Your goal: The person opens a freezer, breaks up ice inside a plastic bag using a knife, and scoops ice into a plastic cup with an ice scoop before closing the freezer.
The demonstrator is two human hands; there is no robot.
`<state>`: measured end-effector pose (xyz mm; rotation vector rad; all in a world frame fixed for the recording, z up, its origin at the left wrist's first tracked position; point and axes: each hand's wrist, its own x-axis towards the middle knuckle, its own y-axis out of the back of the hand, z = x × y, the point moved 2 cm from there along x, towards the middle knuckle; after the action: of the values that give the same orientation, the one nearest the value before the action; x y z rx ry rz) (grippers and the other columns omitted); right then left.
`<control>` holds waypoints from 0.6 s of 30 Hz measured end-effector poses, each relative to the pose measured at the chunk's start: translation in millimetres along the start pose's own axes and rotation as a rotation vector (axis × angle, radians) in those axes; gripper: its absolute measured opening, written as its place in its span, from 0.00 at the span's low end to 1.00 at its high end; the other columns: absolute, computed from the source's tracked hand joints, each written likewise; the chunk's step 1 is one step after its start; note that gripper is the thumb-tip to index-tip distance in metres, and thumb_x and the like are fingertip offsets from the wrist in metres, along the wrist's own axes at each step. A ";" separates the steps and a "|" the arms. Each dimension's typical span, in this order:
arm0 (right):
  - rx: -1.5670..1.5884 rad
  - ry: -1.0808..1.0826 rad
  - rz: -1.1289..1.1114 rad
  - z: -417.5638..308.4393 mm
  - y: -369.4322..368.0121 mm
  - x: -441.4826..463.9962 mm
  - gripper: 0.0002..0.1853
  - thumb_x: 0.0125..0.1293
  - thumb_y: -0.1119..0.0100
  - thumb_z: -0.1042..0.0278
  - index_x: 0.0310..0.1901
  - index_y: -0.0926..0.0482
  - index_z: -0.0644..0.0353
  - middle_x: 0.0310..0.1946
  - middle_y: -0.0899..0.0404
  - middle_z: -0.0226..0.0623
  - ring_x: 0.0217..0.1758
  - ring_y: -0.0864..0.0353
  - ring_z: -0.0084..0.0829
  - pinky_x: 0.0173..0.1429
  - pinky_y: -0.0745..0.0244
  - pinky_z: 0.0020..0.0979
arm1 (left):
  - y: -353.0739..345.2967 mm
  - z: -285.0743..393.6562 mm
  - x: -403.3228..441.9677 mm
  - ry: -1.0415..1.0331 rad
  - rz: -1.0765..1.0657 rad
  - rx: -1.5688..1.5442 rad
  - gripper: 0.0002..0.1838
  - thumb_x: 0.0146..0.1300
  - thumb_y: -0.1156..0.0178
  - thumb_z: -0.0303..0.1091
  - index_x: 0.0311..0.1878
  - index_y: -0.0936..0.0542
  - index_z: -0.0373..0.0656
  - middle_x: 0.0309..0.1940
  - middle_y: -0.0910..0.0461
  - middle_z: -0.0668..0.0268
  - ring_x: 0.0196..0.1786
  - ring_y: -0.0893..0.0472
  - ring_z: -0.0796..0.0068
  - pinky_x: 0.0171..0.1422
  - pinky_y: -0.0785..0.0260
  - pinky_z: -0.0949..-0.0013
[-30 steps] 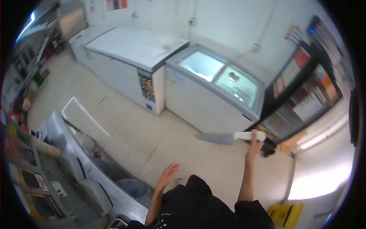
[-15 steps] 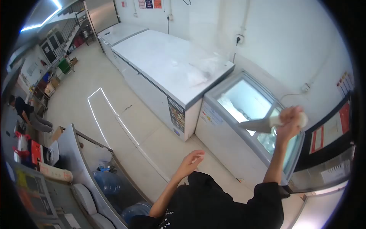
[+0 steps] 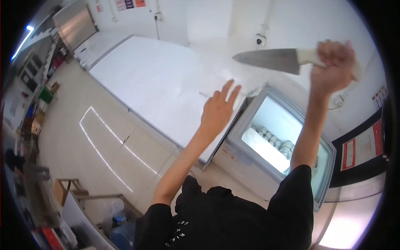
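A large knife with a broad grey blade and a pale handle (image 3: 307,56) is raised at the upper right, its tip toward the left. My right hand (image 3: 333,66) is closed round the handle. My left hand (image 3: 218,106) reaches out over the near right part of the white chest freezer lid (image 3: 146,79), fingers spread and holding nothing. A crumpled clear plastic thing (image 3: 253,91) lies near the lid's right corner, just beyond my left hand.
A glass-topped freezer (image 3: 266,98) with several wrapped items inside stands right of the white one. Another person (image 3: 31,166) is at the far left. A metal counter (image 3: 77,214) with a blue water bottle (image 3: 125,235) is at lower left. Wall sockets (image 3: 259,40) sit above.
Both hands have risen and moved forward, the right one carrying the knife up. The view has shifted closer to the white freezer, and my left hand's fingers have spread.
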<state>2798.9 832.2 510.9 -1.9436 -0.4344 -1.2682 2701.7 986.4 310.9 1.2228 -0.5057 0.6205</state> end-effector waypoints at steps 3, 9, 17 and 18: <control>-0.063 -0.094 0.033 67.6 -3.6 -10.5 0.14 0.62 0.50 0.74 0.19 0.38 0.59 0.11 0.46 0.25 0.12 0.49 0.18 0.18 0.52 0.24 | -28.2 -48.9 44.1 -0.082 0.007 0.241 0.21 0.46 0.38 0.28 0.48 0.25 0.48 0.50 0.28 0.66 0.35 0.25 0.68 0.35 0.29 0.66; -0.160 -0.363 0.065 158.9 28.6 -25.9 0.14 0.59 0.45 0.75 0.18 0.35 0.60 0.10 0.41 0.26 0.13 0.46 0.17 0.18 0.52 0.23 | -15.9 -77.6 37.9 -0.130 -0.094 0.061 0.08 0.47 0.40 0.25 0.32 0.22 0.47 0.40 0.25 0.68 0.37 0.23 0.67 0.38 0.30 0.65; -0.212 -0.513 0.005 263.3 35.0 -3.5 0.15 0.59 0.42 0.70 0.17 0.34 0.59 0.11 0.37 0.26 0.13 0.42 0.16 0.17 0.48 0.22 | 13.6 -64.6 69.8 0.059 -0.164 0.041 0.08 0.46 0.38 0.22 0.31 0.23 0.46 0.58 0.30 0.59 0.60 0.30 0.54 0.62 0.38 0.51; -0.222 -0.458 0.011 267.7 30.6 5.4 0.15 0.59 0.42 0.69 0.17 0.33 0.60 0.11 0.36 0.26 0.13 0.40 0.16 0.17 0.47 0.22 | 13.3 -63.3 73.3 0.085 -0.170 0.044 0.08 0.46 0.38 0.22 0.30 0.23 0.46 0.59 0.32 0.58 0.61 0.31 0.53 0.63 0.39 0.50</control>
<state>2988.6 1012.0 445.0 -2.4307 -0.5232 -0.8849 2748.1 1062.2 351.6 1.2611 -0.3143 0.5385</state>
